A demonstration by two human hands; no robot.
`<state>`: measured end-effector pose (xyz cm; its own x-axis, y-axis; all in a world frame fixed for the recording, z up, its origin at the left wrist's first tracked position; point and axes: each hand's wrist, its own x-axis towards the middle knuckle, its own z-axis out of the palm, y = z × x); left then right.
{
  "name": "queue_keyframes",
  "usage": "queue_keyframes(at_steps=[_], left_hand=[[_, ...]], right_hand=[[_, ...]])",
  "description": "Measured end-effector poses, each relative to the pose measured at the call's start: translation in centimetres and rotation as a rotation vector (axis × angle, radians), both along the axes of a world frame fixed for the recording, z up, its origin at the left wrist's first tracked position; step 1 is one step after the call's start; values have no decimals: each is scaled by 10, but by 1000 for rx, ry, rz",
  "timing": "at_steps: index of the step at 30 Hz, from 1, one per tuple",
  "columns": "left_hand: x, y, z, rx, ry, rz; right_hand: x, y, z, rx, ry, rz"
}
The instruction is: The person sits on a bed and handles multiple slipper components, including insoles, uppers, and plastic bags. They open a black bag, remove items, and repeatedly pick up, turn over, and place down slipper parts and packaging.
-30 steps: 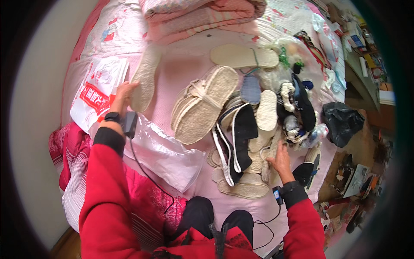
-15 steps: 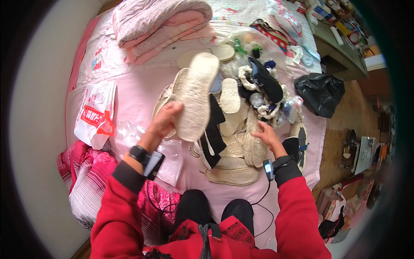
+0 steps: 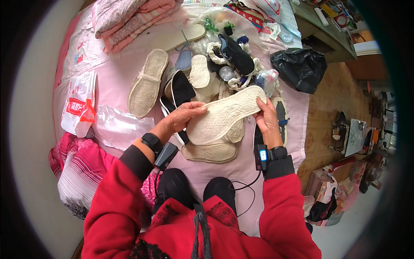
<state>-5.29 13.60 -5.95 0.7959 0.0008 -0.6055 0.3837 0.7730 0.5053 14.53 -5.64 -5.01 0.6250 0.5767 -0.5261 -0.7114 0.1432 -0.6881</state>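
Over the bed, centre of view: both hands hold up one cream quilted insole [image 3: 224,115], lifted clear of the pile beneath it.
Left hand [image 3: 183,117]: closed on the insole's heel end at about 9 o'clock of it, fingers curled over the top edge; a black watch and a small black device sit at the wrist.
Right hand [image 3: 266,121]: pinching the insole's toe end at about 3 o'clock, thumb on the near face, fingers behind; a wrist device with a lit blue screen is strapped below it.
Insole in hand: tilted, toe end higher toward 2 o'clock, heel end lower toward 8 o'clock.
Below it, 6 o'clock: another cream sole [image 3: 209,152] lies flat on the pink bedcover [image 3: 116,90], just beside the person's knees.
At 10 o'clock: a long woven sole [image 3: 148,82] lies alone, well apart from the hands.
At 12 o'clock: a heap of soles and black cloth shoes [image 3: 235,54], with a small pale insole [image 3: 200,71] on its near side.
At 2 o'clock: a black plastic bag [image 3: 299,68] at the bed's edge.
At 9 o'clock: a clear plastic bag [image 3: 120,126], and beyond it a white bag with red print [image 3: 78,108].
At 11 o'clock: folded pink bedding [image 3: 129,19].
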Motion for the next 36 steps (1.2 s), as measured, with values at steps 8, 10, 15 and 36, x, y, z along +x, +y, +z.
queue_keyframes(at_steps=[8, 10, 15, 36], left_hand=[[-6, -18, -36, -163, 48, 461], [-4, -9, -45, -114, 9, 489], [3, -11, -49, -38, -57, 543], [60, -101, -84, 239, 89, -23]], right_hand=[[-24, -61, -23, -4, 168, -199], [-39, -76, -20, -49, 129, 52], [-80, -66, -22, -349, 75, 649], [18, -158, -86, -1172, -1188, 314]])
